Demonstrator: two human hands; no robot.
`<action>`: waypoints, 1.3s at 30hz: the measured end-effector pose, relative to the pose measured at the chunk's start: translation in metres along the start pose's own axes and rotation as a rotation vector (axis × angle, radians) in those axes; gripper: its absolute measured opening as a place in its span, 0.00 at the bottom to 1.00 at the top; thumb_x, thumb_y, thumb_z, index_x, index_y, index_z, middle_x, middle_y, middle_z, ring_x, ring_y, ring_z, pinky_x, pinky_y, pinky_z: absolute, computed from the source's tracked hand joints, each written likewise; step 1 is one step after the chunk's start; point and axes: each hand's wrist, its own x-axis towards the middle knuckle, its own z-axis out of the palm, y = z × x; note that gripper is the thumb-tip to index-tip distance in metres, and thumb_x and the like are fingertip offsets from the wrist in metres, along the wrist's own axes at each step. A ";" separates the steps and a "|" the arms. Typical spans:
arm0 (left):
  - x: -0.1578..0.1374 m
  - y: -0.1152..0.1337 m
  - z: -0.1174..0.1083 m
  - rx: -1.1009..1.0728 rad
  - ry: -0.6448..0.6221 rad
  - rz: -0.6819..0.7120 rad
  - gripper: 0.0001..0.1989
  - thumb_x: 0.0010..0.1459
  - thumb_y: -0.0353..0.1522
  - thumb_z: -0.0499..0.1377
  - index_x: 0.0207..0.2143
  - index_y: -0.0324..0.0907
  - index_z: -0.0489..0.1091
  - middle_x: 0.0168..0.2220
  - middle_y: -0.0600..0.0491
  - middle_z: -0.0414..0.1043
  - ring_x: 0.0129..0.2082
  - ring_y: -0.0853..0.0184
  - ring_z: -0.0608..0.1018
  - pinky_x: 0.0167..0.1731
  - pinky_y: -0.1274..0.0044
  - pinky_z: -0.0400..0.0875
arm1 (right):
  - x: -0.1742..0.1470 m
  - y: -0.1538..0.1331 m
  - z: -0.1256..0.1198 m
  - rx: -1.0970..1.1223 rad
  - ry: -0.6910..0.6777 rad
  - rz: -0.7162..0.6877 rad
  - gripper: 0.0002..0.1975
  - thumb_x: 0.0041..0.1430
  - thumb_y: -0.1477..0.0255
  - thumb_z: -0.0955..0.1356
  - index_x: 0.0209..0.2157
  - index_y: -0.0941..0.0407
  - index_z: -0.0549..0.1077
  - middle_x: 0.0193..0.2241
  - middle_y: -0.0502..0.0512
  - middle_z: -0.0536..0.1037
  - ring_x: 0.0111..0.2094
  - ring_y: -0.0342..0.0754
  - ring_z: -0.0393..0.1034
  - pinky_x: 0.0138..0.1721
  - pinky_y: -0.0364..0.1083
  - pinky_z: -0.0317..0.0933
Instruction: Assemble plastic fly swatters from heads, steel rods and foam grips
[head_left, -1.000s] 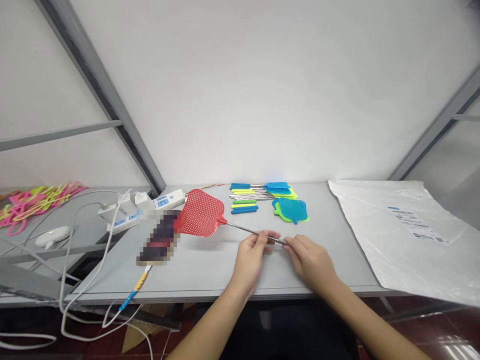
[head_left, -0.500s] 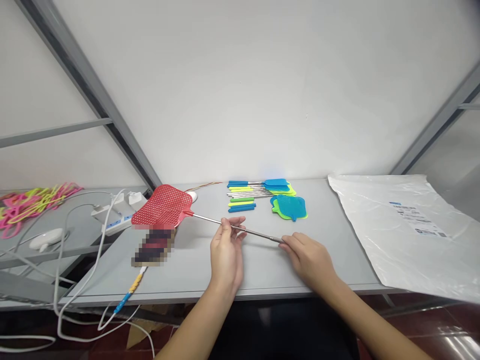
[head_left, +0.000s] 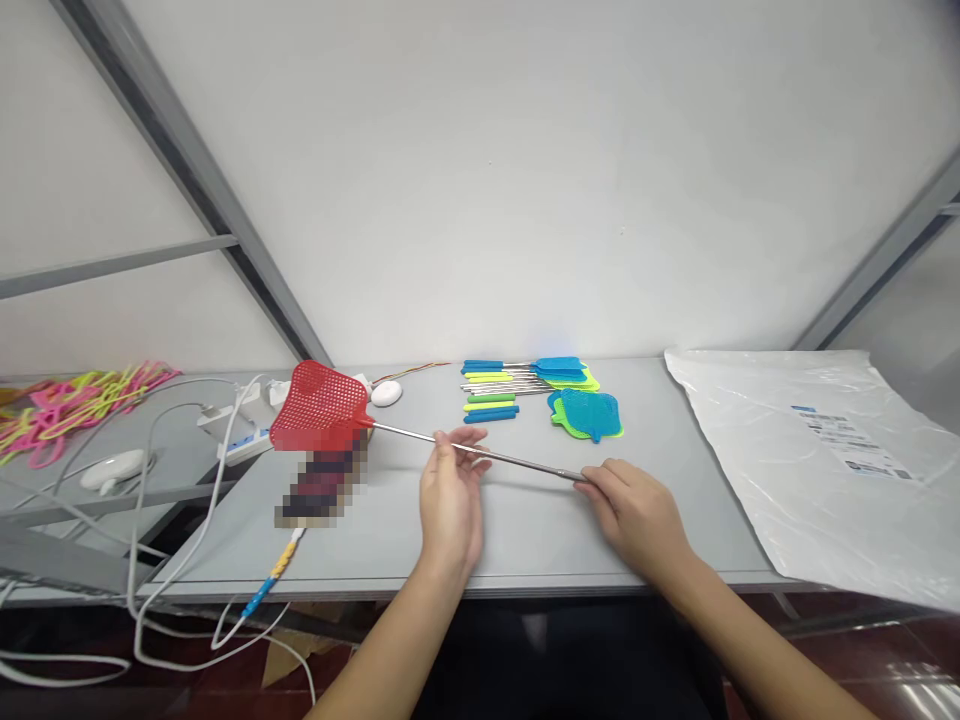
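Note:
A red fly swatter (head_left: 322, 408) with a perforated head and a thin metal telescopic rod (head_left: 525, 463) is held slanting above the table. My left hand (head_left: 453, 500) pinches the rod about midway between thumb and fingers, its palm turned partly up. The fingers of my right hand (head_left: 637, 515) are wrapped round the rod's other end, which they hide. Behind my hands lie blue and green swatter heads (head_left: 591, 414), several loose coloured handles (head_left: 491, 408) and a stack of blue and yellow fly swatters (head_left: 559, 368) with bare metal rods.
A large white plastic bag (head_left: 810, 460) with labels covers the table's right side. To the left are a power strip (head_left: 244, 447), white cables (head_left: 214, 500), a pixelated phone-like object (head_left: 322, 488) and a pink and yellow pile (head_left: 90, 408). A white round device (head_left: 386, 393) sits near the wall.
My hands are slightly farther apart, and a longer stretch of rod shows between the red head and my right hand. The red head has shifted left and turned a little. The camera view has shifted slightly.

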 end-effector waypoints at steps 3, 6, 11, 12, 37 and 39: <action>-0.012 -0.014 0.000 0.135 -0.106 -0.089 0.18 0.58 0.46 0.56 0.37 0.41 0.73 0.42 0.46 0.74 0.37 0.68 0.73 0.36 0.76 0.67 | 0.000 0.001 -0.001 -0.015 -0.004 -0.018 0.11 0.66 0.69 0.60 0.35 0.56 0.73 0.27 0.53 0.71 0.29 0.45 0.62 0.32 0.45 0.51; -0.017 -0.017 0.001 0.192 -0.150 -0.092 0.18 0.58 0.45 0.56 0.34 0.39 0.74 0.39 0.45 0.75 0.41 0.64 0.74 0.39 0.75 0.66 | 0.000 -0.001 0.000 -0.027 -0.014 -0.043 0.11 0.66 0.69 0.60 0.36 0.55 0.73 0.27 0.53 0.71 0.28 0.45 0.61 0.32 0.45 0.51; -0.007 -0.003 0.005 0.025 -0.080 -0.017 0.18 0.58 0.45 0.56 0.30 0.40 0.73 0.35 0.48 0.75 0.37 0.66 0.74 0.39 0.73 0.66 | -0.001 -0.002 0.003 -0.006 -0.020 -0.047 0.11 0.66 0.69 0.60 0.35 0.55 0.72 0.26 0.52 0.70 0.27 0.45 0.59 0.31 0.45 0.50; -0.005 0.001 0.006 -0.018 -0.071 -0.002 0.18 0.58 0.45 0.56 0.28 0.39 0.72 0.33 0.49 0.74 0.36 0.66 0.74 0.40 0.73 0.66 | -0.001 -0.002 0.003 -0.001 -0.019 -0.045 0.10 0.66 0.69 0.60 0.35 0.55 0.72 0.26 0.52 0.70 0.27 0.45 0.59 0.31 0.45 0.50; -0.011 -0.008 0.011 0.108 -0.163 -0.025 0.17 0.59 0.45 0.55 0.30 0.40 0.72 0.36 0.47 0.75 0.39 0.64 0.74 0.38 0.73 0.66 | -0.002 0.001 0.002 0.006 -0.025 -0.030 0.11 0.66 0.70 0.60 0.36 0.55 0.72 0.27 0.53 0.71 0.29 0.45 0.60 0.32 0.46 0.49; -0.006 -0.001 0.011 0.034 -0.127 -0.014 0.17 0.58 0.45 0.56 0.28 0.40 0.70 0.34 0.49 0.74 0.37 0.65 0.74 0.39 0.73 0.66 | -0.002 0.000 0.003 0.004 -0.027 -0.033 0.11 0.66 0.70 0.60 0.35 0.55 0.71 0.26 0.52 0.70 0.28 0.45 0.60 0.32 0.46 0.48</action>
